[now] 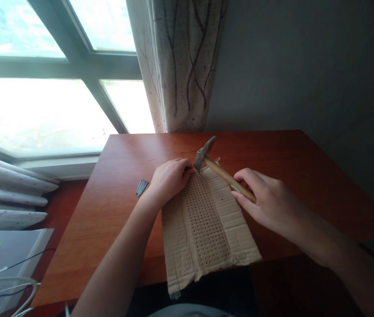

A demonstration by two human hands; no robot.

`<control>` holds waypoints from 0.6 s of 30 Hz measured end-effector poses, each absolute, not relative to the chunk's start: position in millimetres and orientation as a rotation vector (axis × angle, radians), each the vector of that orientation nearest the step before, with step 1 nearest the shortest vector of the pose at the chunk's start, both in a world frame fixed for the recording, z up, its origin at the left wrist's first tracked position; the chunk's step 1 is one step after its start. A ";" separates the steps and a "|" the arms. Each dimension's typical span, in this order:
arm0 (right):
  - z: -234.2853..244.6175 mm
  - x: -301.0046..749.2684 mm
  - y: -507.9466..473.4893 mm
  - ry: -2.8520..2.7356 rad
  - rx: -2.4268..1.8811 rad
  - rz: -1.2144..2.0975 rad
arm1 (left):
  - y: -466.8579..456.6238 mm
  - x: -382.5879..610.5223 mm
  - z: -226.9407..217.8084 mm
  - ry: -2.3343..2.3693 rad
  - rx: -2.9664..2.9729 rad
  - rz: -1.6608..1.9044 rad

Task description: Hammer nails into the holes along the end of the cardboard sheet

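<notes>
Fingers, your right hand (268,196): clamped on hammer (220,171). Fingers, your left hand (170,176): curled just beside its head, grip unclear; cardboard (238,215) extends from them toward you. Hazard: stray swing, bruising them.

Reddish wooden table (273,149), nail bunch (141,187), holed cardboard (208,220)

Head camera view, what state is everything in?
Cardboard: dotted with holes, overhanging the table
Hammer: held, head at the cardboard's far end
Left hand: fingers curled, at the cardboard's far end
Right hand: closed around the hammer's handle
Nails: lying loose together
Curtains: hanging in folds
Window: unclear whether shut
</notes>
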State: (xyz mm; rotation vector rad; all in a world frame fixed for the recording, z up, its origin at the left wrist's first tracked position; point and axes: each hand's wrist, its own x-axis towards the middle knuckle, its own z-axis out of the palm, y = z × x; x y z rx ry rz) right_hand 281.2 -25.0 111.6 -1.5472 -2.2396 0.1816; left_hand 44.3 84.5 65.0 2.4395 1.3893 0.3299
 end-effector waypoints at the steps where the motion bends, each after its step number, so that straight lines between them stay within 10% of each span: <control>1: 110.9 281.9 -25.3 -2.246 -1.547 0.177 | 84.3 44.3 64.9 1.390 2.442 0.328; 18: 105.8 284.5 -28.9 -2.204 -1.584 0.163 | 83.9 43.7 65.4 1.387 2.433 0.329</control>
